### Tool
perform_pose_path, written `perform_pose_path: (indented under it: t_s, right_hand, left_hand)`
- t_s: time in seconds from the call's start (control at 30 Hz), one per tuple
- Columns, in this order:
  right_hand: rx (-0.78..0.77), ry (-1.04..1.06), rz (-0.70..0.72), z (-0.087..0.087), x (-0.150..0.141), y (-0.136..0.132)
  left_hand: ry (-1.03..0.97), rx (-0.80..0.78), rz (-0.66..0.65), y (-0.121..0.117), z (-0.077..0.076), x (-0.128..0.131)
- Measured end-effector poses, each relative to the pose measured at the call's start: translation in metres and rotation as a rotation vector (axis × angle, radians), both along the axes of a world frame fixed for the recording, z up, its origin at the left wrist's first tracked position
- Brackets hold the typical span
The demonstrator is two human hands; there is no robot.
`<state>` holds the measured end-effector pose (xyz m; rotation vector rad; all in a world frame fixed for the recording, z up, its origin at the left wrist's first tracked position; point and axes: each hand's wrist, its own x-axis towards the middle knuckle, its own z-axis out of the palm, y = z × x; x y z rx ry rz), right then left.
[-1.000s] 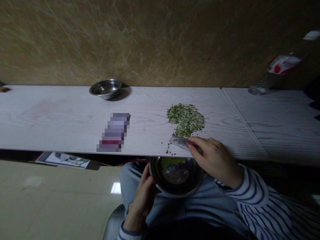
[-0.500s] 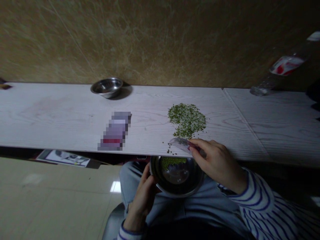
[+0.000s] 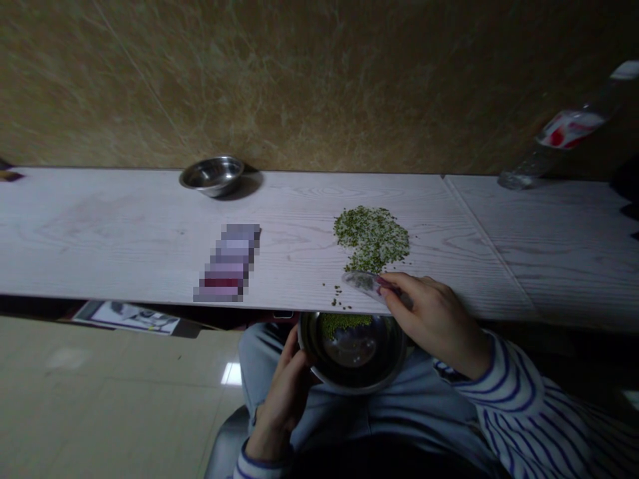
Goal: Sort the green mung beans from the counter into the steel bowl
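My left hand [image 3: 287, 392] grips the left rim of a steel bowl [image 3: 357, 382] at my lap, just under the table edge. Green beans [image 3: 347, 324] lie along the bowl's far side. Pinched in my right hand [image 3: 432, 316] is a thin, see-through plastic piece with a dark red part [image 3: 360, 282]; its exact kind is unclear. It is at the tabletop's near edge, above the bowl and just below a spread of green beans [image 3: 372, 236]. A few loose beans [image 3: 337, 293] lie to the left of the plastic piece.
On the white wood-grain table [image 3: 294, 253] a smaller steel bowl [image 3: 212, 176] stands near the wall. A blurred-out flat object [image 3: 229, 263] lies left of the beans. A clear bottle [image 3: 564, 130] with a red-and-white label stands at the right. Below the tabletop is an open shelf [image 3: 134, 318].
My right hand and the plastic piece have shifted only slightly at the table edge, and the piece is tilted a little differently. My left hand and the bowl stay in place.
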<state>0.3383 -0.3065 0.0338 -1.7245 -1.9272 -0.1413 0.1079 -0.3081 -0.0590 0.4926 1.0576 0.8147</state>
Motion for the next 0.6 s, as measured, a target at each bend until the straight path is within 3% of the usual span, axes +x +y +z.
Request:
perform_pose_path:
  t_s: [0.6]
  right_hand:
    - [-0.284,-0.013,0.131,0.006,-0.028,0.034]
  left_hand:
    - [-0.060,0.023,0.018,0.010,-0.009,-0.035]
